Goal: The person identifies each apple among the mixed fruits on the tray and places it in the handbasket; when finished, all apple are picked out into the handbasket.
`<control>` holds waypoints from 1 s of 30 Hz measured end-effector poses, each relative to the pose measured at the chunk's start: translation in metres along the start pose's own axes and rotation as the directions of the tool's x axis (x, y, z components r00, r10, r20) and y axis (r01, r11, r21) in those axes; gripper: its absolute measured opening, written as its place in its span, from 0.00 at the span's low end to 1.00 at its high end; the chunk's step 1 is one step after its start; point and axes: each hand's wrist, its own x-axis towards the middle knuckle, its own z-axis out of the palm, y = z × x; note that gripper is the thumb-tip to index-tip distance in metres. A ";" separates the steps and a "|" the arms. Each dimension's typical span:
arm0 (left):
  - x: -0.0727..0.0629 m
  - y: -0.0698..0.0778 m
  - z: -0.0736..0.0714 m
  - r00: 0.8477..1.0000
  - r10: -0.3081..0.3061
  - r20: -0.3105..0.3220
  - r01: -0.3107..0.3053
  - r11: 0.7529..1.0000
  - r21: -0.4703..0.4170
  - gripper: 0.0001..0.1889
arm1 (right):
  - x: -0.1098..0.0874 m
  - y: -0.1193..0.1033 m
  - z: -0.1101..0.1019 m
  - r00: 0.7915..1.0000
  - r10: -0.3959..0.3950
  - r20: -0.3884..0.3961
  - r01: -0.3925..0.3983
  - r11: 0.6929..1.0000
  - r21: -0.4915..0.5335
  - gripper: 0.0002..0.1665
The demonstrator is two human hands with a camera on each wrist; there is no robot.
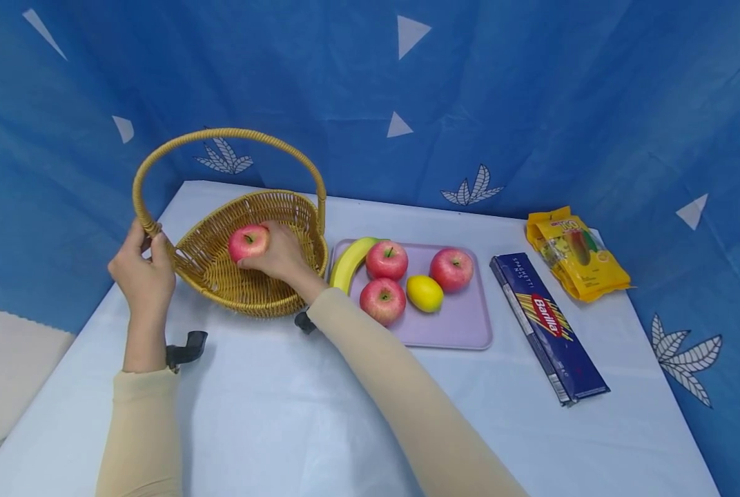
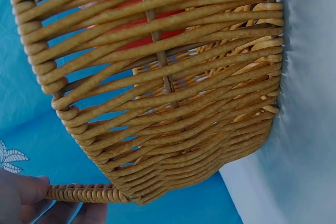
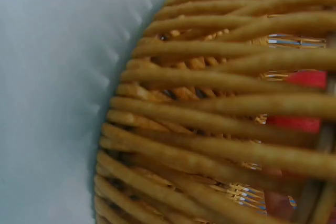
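A wicker basket (image 1: pixel 255 304) with a tall arched handle (image 1: pixel 233 132) stands on the left of the table. My left hand (image 1: pixel 143 269) grips the handle near its left foot; the left wrist view shows fingers (image 2: pixel 34 190) around the wrapped handle. Inside the basket my right hand (image 1: pixel 281 252) holds a red apple (image 1: pixel 248 243), fingers and thumb curled on its right side. Through the weave, red patches of the apple (image 3: pixel 304 100) show in the right wrist view, where the basket wall hides most of the hand.
Right of the basket lies a lilac tray (image 1: pixel 463 331) with a banana (image 1: pixel 350 266), several red apples (image 1: pixel 382 301) and a lemon (image 1: pixel 424 293). Farther right are a blue spaghetti box (image 1: pixel 550 328) and a yellow snack bag (image 1: pixel 575 255). A blue curtain (image 1: pixel 345 83) hangs behind the table.
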 end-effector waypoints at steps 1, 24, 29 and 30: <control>0.000 0.000 0.000 1.000 -0.001 0.000 0.001 1.000 0.000 0.18 | 0.000 0.000 0.000 1.000 0.007 0.002 -0.007 1.000 -0.002 0.49; 0.000 -0.001 0.001 1.000 0.006 -0.008 -0.006 1.000 -0.011 0.19 | -0.001 -0.002 0.003 0.995 0.100 0.016 -0.096 0.981 -0.166 0.49; 0.001 -0.002 0.001 1.000 0.003 -0.005 -0.003 1.000 -0.011 0.19 | -0.002 -0.003 0.003 0.994 0.109 0.014 -0.105 0.979 -0.177 0.48; 0.001 -0.002 0.001 1.000 0.001 -0.005 -0.001 1.000 -0.010 0.19 | -0.002 -0.002 0.003 0.994 0.107 0.015 -0.103 0.979 -0.175 0.48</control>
